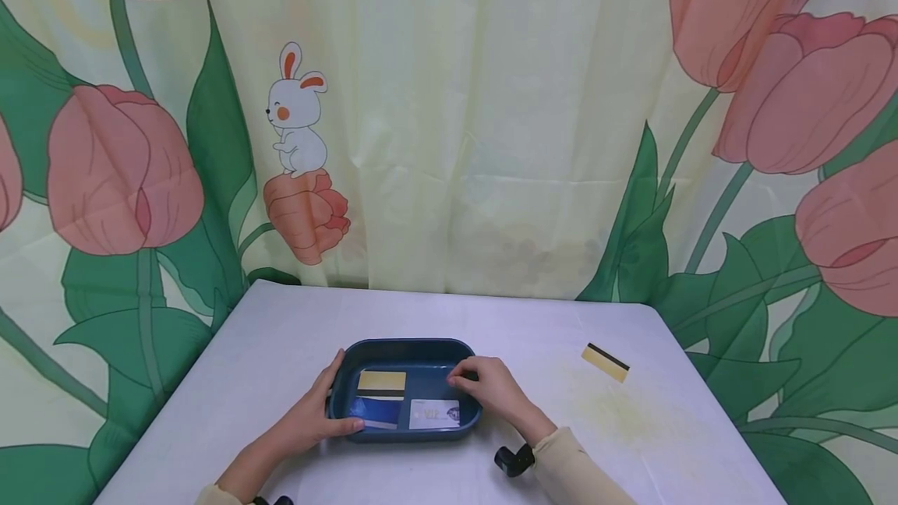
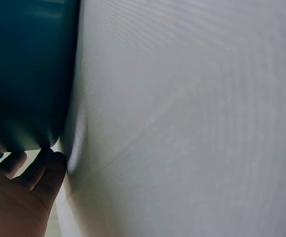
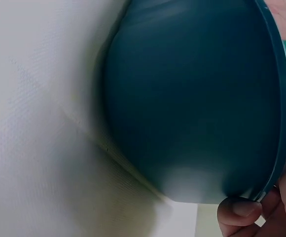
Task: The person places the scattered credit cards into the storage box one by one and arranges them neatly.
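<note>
A dark blue tray (image 1: 403, 344) sits on the white table near its front. Inside lie a yellow card (image 1: 382, 381), a blue card (image 1: 372, 411) and a white card (image 1: 435, 414). My left hand (image 1: 319, 411) grips the tray's left rim, thumb along the front corner. On the opposite side, my right hand (image 1: 486, 385) holds the rim, fingers reaching over into the tray. The left wrist view shows the tray wall (image 2: 24, 74) with fingers (image 2: 34, 182) curled under it. In the right wrist view my thumb (image 3: 239, 212) presses below the tray's edge (image 3: 192, 98).
A loose yellow card with a black stripe (image 1: 606, 362) lies on the table (image 1: 281, 333) to the right of the tray. A tulip-print curtain hangs close behind the table. A faint yellowish stain marks the cloth at the right.
</note>
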Tool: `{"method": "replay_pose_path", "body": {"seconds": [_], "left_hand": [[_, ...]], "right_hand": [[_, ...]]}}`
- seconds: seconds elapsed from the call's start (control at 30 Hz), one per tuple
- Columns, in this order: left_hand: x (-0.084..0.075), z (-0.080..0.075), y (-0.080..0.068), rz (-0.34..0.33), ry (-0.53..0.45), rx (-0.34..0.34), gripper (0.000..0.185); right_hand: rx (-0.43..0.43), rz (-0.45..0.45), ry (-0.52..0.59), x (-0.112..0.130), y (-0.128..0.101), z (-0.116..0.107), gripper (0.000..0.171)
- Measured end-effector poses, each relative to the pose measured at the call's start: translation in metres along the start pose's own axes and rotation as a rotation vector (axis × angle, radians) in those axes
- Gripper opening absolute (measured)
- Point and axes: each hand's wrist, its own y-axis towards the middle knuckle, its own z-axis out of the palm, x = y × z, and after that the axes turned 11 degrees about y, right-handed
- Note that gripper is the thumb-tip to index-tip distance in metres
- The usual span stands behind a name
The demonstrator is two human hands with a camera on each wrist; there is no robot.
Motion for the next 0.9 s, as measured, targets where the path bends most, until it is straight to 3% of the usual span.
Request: {"method": "replay_pose_path", "body": {"seconds": [0.4, 0.7, 0.9], "left_hand": [[0.000, 0.001, -0.002, -0.004, -0.018, -0.003, 0.126], [0.000, 0.001, -0.001, -0.002, -0.020, 0.001, 0.126], [0.000, 0.001, -0.001, -0.003, -0.010, -0.001, 0.125]], "right_hand": [[-0.092, 0.028, 0.091, 0.003, 0.001, -0.009, 0.007], [-0.219, 0.027, 0.089, 0.008, 0.000, -0.025, 0.005], [-0.257, 0.065, 0.109, 0.005, -0.001, -0.033, 0.005]]}}
